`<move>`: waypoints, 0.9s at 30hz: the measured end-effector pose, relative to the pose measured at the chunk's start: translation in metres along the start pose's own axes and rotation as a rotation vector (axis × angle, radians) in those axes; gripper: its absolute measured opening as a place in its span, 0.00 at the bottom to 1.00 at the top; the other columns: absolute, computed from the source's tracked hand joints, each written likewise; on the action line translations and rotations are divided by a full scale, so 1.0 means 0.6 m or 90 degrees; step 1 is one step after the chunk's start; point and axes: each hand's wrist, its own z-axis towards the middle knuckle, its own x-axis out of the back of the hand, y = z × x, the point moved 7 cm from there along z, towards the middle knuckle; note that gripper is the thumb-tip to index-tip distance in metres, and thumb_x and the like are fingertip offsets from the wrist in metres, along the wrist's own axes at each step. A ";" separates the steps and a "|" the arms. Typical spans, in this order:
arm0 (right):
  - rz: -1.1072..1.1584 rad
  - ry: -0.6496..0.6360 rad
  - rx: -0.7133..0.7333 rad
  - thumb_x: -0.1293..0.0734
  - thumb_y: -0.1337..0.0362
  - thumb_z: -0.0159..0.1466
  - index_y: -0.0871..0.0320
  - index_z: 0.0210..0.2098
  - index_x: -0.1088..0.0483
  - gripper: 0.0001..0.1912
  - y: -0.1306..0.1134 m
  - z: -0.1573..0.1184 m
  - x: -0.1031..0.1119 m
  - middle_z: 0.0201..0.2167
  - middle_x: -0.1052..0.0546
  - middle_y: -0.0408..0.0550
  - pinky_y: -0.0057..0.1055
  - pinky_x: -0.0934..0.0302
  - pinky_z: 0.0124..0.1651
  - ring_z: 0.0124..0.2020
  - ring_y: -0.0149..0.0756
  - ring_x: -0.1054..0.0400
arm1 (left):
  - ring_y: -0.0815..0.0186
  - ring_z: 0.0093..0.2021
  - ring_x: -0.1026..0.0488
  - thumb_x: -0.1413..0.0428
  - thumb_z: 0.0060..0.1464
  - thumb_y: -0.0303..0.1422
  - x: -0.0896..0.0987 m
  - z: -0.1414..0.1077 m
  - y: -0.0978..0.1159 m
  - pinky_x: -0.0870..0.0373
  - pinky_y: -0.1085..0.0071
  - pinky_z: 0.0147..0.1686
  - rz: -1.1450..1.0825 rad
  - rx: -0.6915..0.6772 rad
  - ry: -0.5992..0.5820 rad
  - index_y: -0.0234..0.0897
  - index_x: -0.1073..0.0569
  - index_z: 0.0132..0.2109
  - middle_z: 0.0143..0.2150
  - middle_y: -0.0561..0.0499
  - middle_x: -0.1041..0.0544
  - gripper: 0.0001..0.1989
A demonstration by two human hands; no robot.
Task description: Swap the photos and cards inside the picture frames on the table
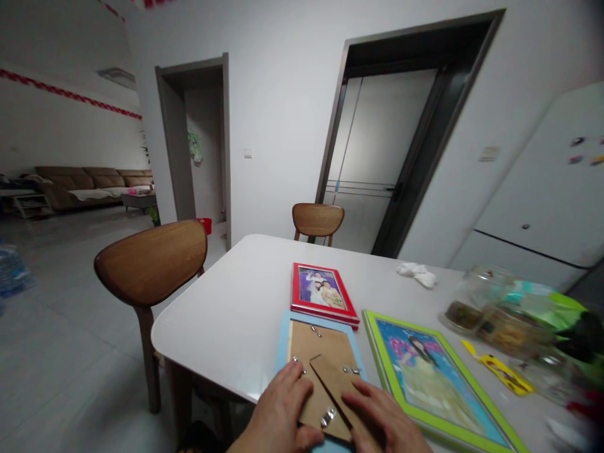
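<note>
A light-blue picture frame (284, 343) lies face down at the table's near edge, its brown backing board (302, 340) showing with metal clips around it. My left hand (285, 409) rests on the left side of the backing, fingers apart, near a clip. My right hand (384, 418) lies over the lower right of the backing, fingers spread, touching the brown stand flap (325, 371). Beyond the blue frame is a red frame (296, 286) with a photo facing up. To the right lies a larger green frame (377, 352), photo up.
On the white table (221, 302), glass jars (472, 302), a yellow item (504, 374), a green bag (566, 311) and a crumpled tissue (418, 274) sit at the right. Wooden chairs stand at the left (155, 261) and the far side (318, 219).
</note>
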 end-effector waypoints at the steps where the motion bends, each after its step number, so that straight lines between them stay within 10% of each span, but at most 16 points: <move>1: -0.007 -0.001 0.009 0.40 0.63 0.50 0.55 0.41 0.30 0.19 0.000 0.002 -0.007 0.47 0.32 0.53 0.41 0.44 0.50 0.48 0.43 0.39 | 0.52 0.56 0.45 0.37 0.35 0.30 -0.001 -0.001 -0.003 0.45 0.54 0.52 0.006 -0.004 0.005 0.31 0.35 0.47 0.55 0.35 0.40 0.28; 10: -0.106 0.019 0.103 0.40 0.62 0.52 0.53 0.42 0.31 0.17 -0.009 0.007 -0.037 0.46 0.32 0.54 0.42 0.42 0.46 0.46 0.43 0.38 | 0.55 0.54 0.42 0.44 0.46 0.37 0.020 -0.018 -0.003 0.50 0.51 0.53 0.001 -0.039 0.023 0.34 0.34 0.46 0.53 0.39 0.36 0.19; 16: -0.143 0.024 0.210 0.42 0.56 0.56 0.49 0.47 0.36 0.18 -0.057 -0.004 -0.033 0.51 0.36 0.52 0.41 0.44 0.46 0.50 0.44 0.42 | 0.51 0.58 0.50 0.39 0.36 0.42 0.013 -0.024 -0.007 0.58 0.46 0.54 -0.022 -0.023 -0.045 0.32 0.38 0.47 0.57 0.33 0.44 0.31; 27: -0.125 -0.026 0.291 0.42 0.56 0.57 0.48 0.43 0.34 0.15 -0.082 -0.008 -0.040 0.48 0.34 0.47 0.37 0.46 0.46 0.48 0.39 0.42 | 0.52 0.58 0.49 0.36 0.31 0.37 0.019 -0.025 -0.006 0.59 0.49 0.55 -0.036 0.038 -0.085 0.35 0.34 0.35 0.56 0.38 0.41 0.22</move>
